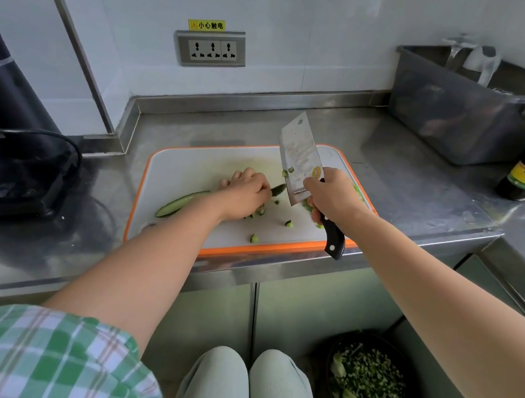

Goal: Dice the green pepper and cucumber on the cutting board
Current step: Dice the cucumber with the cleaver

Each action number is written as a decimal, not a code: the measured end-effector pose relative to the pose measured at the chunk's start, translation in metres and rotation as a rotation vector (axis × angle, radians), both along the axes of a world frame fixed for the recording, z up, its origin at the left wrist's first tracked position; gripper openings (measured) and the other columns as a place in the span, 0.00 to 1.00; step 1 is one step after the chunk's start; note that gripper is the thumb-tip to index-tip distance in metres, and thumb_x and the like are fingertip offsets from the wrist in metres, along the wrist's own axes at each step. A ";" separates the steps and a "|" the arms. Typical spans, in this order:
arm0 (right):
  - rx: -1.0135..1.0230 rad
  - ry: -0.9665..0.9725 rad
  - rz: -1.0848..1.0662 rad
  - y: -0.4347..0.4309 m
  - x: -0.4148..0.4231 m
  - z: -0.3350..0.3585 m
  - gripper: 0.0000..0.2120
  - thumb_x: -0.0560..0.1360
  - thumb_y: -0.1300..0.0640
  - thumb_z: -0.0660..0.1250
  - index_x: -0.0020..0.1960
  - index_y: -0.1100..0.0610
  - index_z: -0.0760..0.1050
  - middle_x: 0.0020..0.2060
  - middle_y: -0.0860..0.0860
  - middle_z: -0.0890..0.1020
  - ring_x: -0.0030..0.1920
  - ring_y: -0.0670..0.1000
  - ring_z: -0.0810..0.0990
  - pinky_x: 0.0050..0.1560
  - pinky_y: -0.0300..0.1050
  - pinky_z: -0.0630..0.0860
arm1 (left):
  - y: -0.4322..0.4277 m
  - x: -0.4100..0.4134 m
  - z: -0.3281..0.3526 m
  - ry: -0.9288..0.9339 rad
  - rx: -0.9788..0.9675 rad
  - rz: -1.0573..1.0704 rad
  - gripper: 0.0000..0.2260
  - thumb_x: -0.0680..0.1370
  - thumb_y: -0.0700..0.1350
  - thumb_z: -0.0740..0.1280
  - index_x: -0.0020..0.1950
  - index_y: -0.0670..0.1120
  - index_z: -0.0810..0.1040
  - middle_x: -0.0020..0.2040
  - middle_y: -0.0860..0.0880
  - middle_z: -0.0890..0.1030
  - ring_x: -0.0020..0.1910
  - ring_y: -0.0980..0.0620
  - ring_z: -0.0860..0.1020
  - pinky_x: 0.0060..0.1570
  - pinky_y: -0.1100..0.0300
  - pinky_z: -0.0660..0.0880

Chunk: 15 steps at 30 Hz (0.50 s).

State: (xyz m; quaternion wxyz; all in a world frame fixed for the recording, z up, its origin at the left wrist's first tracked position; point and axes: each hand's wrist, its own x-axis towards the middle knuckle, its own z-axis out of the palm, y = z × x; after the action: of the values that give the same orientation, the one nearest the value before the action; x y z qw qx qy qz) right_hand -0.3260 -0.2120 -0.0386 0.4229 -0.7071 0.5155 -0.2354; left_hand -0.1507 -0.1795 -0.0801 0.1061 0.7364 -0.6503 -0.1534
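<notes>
On the white, orange-rimmed cutting board (190,166), the left hand (244,195) clamps a dark green cucumber strip (278,189); the right hand (331,193) grips a raised steel cleaver (299,159). Few dice (289,223) are cut, and a second strip (180,202) waits.

Right hand (331,193) around cleaver (299,158), left hand (244,192) on cucumber strip (180,202)

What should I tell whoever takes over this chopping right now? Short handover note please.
Left hand holds down a cucumber strip on the cutting board.
Right hand grips the cleaver, its blade lifted off the board.
Done: a few cucumber dice lie scattered on the board.
Left: finish this strip, then the second cucumber strip near the board's left edge.
Green bits behind the right hand are too hidden to identify.
</notes>
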 end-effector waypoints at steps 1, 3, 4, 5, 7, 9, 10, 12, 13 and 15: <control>0.004 -0.006 -0.004 -0.001 0.000 0.000 0.06 0.77 0.63 0.55 0.42 0.60 0.65 0.28 0.55 0.71 0.15 0.47 0.70 0.20 0.36 0.67 | 0.000 -0.001 -0.001 0.031 -0.020 0.030 0.11 0.83 0.48 0.51 0.60 0.48 0.70 0.62 0.47 0.67 0.63 0.47 0.64 0.54 0.55 0.58; 0.010 -0.008 -0.012 -0.002 0.000 -0.001 0.05 0.78 0.63 0.55 0.43 0.60 0.66 0.28 0.55 0.71 0.15 0.46 0.69 0.20 0.36 0.66 | 0.000 -0.005 -0.004 0.058 -0.093 0.073 0.10 0.83 0.46 0.50 0.58 0.46 0.70 0.60 0.46 0.70 0.62 0.46 0.66 0.55 0.55 0.58; 0.012 -0.008 -0.014 -0.003 0.001 -0.002 0.05 0.78 0.62 0.55 0.43 0.60 0.66 0.28 0.55 0.71 0.15 0.46 0.69 0.20 0.36 0.66 | 0.000 -0.007 -0.005 0.064 -0.133 0.100 0.09 0.82 0.45 0.51 0.55 0.46 0.69 0.59 0.45 0.72 0.60 0.45 0.68 0.55 0.54 0.59; 0.013 -0.010 -0.016 -0.003 0.001 -0.002 0.05 0.78 0.62 0.55 0.43 0.60 0.66 0.28 0.55 0.71 0.15 0.46 0.69 0.19 0.36 0.66 | 0.000 -0.008 -0.007 0.077 -0.166 0.128 0.07 0.82 0.44 0.50 0.53 0.46 0.67 0.56 0.45 0.73 0.58 0.44 0.69 0.55 0.54 0.60; 0.014 -0.017 -0.016 -0.004 0.001 -0.002 0.05 0.78 0.62 0.55 0.43 0.60 0.66 0.29 0.56 0.71 0.15 0.46 0.69 0.19 0.36 0.66 | 0.000 -0.009 -0.008 0.116 -0.208 0.166 0.05 0.83 0.44 0.50 0.51 0.46 0.64 0.53 0.44 0.75 0.54 0.43 0.71 0.55 0.53 0.60; 0.014 -0.019 -0.018 -0.004 0.001 -0.001 0.05 0.78 0.62 0.55 0.43 0.60 0.65 0.29 0.56 0.71 0.14 0.46 0.69 0.19 0.35 0.66 | -0.001 -0.008 -0.009 0.135 -0.223 0.173 0.04 0.83 0.44 0.50 0.54 0.46 0.63 0.55 0.43 0.76 0.55 0.43 0.71 0.54 0.55 0.59; 0.014 -0.018 -0.016 -0.004 0.001 -0.001 0.05 0.77 0.63 0.55 0.42 0.60 0.65 0.29 0.56 0.71 0.14 0.46 0.69 0.19 0.35 0.66 | -0.002 -0.006 -0.010 0.129 -0.225 0.167 0.06 0.82 0.43 0.51 0.57 0.46 0.64 0.58 0.44 0.75 0.57 0.44 0.71 0.55 0.56 0.57; 0.014 -0.023 -0.012 -0.003 0.002 -0.001 0.06 0.77 0.63 0.55 0.42 0.60 0.65 0.29 0.56 0.71 0.15 0.47 0.69 0.19 0.35 0.66 | -0.002 -0.003 -0.011 0.079 -0.213 0.137 0.13 0.82 0.43 0.53 0.66 0.46 0.65 0.65 0.46 0.72 0.64 0.46 0.67 0.57 0.56 0.56; 0.015 -0.023 -0.009 -0.002 0.002 -0.001 0.06 0.77 0.63 0.55 0.42 0.60 0.65 0.29 0.56 0.71 0.15 0.47 0.69 0.20 0.35 0.66 | -0.002 0.000 -0.011 0.035 -0.204 0.124 0.15 0.82 0.44 0.54 0.69 0.47 0.66 0.67 0.47 0.70 0.66 0.47 0.66 0.58 0.56 0.56; 0.017 -0.017 -0.002 0.001 0.003 -0.001 0.05 0.77 0.63 0.55 0.42 0.60 0.65 0.28 0.55 0.72 0.15 0.46 0.70 0.19 0.35 0.66 | -0.002 0.004 -0.011 -0.040 -0.196 0.121 0.15 0.83 0.47 0.55 0.69 0.49 0.68 0.67 0.48 0.70 0.67 0.48 0.65 0.59 0.54 0.57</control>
State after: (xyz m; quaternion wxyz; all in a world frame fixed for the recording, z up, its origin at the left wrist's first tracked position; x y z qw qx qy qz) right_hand -0.3226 -0.2115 -0.0394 0.4332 -0.7010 0.5145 -0.2373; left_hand -0.1471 -0.1812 -0.0909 0.1738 0.7633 -0.6186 -0.0677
